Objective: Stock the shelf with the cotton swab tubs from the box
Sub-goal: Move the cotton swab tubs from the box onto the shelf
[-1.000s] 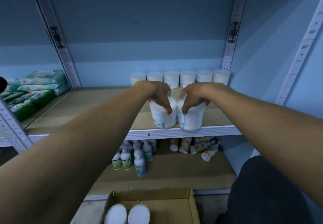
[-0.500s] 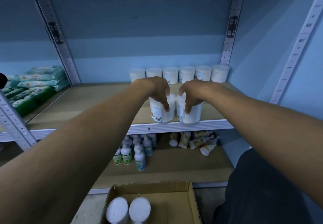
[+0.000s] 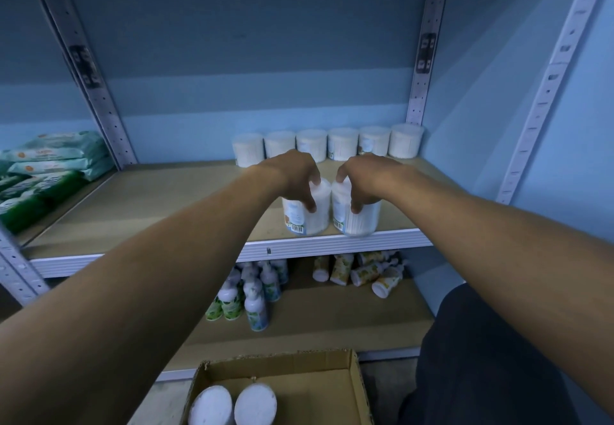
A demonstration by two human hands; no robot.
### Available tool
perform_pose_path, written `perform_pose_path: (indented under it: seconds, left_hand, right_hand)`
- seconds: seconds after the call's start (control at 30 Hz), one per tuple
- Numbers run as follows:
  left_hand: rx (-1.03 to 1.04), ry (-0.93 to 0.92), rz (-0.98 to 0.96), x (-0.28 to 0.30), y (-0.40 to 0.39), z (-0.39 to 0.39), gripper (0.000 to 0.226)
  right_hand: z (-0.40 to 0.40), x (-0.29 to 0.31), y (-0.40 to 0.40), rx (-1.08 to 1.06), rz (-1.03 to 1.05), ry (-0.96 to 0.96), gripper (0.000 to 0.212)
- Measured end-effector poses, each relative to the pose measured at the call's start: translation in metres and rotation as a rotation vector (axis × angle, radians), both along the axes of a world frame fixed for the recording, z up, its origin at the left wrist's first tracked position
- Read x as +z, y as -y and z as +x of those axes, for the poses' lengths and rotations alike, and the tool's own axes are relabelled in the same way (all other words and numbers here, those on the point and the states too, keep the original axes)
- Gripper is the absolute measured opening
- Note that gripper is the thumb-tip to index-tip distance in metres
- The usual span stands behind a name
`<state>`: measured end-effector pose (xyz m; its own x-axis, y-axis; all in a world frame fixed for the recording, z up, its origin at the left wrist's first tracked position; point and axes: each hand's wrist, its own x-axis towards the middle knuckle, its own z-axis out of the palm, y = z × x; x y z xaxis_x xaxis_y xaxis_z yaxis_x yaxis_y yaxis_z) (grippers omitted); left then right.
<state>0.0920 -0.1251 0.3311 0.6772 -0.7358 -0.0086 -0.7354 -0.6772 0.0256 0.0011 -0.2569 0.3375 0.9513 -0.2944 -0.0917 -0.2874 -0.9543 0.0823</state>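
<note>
Blue wall [image 3: 249, 59] fills the space behind a metal rack whose perforated posts [image 3: 423, 69] rise at the back and sides. Its upper shelf [image 3: 159, 205] is a tan board with a pale metal front edge, and a lower shelf [image 3: 332, 318] of the same board sits beneath it. Both bare arms reach forward over the upper shelf. At the bottom of the view a cardboard box [image 3: 335, 391] stands open on the floor, with two cotton swab tubs [image 3: 232, 404] side by side in its left part, white lids facing up. Stacked packs of wipes [image 3: 50, 172], green and pale, lie at the far left of the upper shelf. A row of six tubs [image 3: 327, 144] lines the back of that shelf, just beside the right rear post. Near the front edge stand two more, touching each other: the left hand [image 3: 292, 175] has a closed grip on the left tub [image 3: 307, 212], fingers curled over its top and thumb down its side, and the right hand [image 3: 363, 179] grips the right tub [image 3: 357, 217] the same way. Both tubs appear to rest upright on the board. On the lower shelf small pump bottles [image 3: 249, 291] stand in a cluster, and a few tubes [image 3: 362, 268] lie tipped over to their right.
</note>
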Motion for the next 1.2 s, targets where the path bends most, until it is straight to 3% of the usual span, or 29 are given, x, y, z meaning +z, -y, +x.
perform_pose_path:
  seconds: [0.67,1.03,1.2]
  left_hand:
    - [-0.066,-0.001,-0.114,-0.020,0.116,0.024,0.063]
    - [-0.095,0.011,-0.140,-0.027,0.167,0.052,0.065]
    - [-0.097,-0.015,-0.177,-0.029,0.188,0.061,0.066]
  right_hand:
    - [0.010,-0.002,0.100,-0.111,-0.032,0.001,0.063]
    - [0.028,-0.004,0.140,-0.128,-0.074,-0.011,0.067]
    - [0.036,-0.004,0.160,-0.166,-0.052,-0.006,0.079]
